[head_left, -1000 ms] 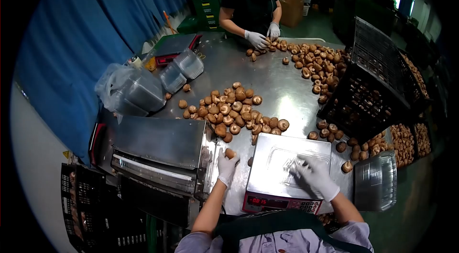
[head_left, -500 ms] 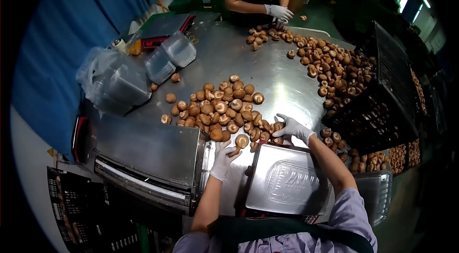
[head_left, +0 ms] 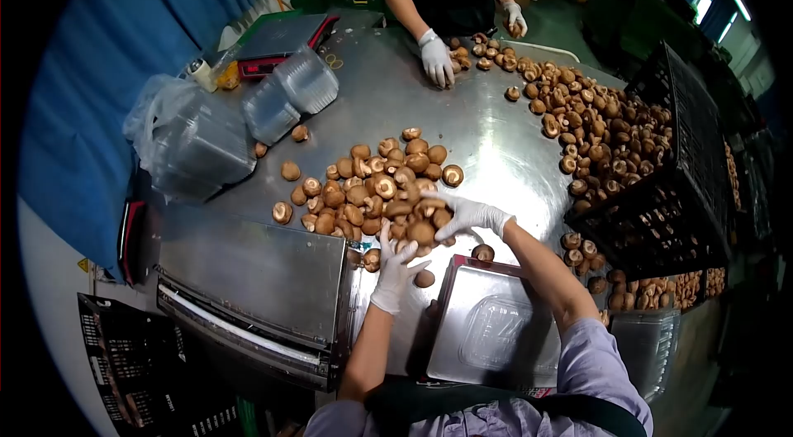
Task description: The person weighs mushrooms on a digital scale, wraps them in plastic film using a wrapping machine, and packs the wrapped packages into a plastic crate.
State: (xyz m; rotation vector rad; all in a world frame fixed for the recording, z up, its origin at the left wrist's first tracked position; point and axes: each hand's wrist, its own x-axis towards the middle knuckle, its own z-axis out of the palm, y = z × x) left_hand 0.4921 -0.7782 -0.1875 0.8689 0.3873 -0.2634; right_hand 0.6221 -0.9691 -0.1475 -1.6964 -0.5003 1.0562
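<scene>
Mushrooms (head_left: 385, 186) are lying within reach, at eleven o'clock from the scale (head_left: 450, 342). The left hand (head_left: 392, 276), fingers spread, is seemingly bracing their six o'clock edge; the right hand (head_left: 477, 216) is curving around four o'clock, blur hiding whether it's grasping any.

The counter (head_left: 504, 135) is metal, its surface reflective and marked. At its centre lies a loose pile of brown mushrooms (head_left: 384, 186), with single pieces apart on the left. A weighing scale (head_left: 447, 354) stands at the near edge. The far left corner holds a second scale (head_left: 285, 34), with rubber bands (head_left: 333, 61) just beside it. Clear containers (head_left: 291, 92) and a bagged stack of trays (head_left: 198, 140) occupy the left edge. Toward the right edge, a larger mushroom heap (head_left: 599, 127) adjoins a tilted black crate (head_left: 695, 160).
</scene>
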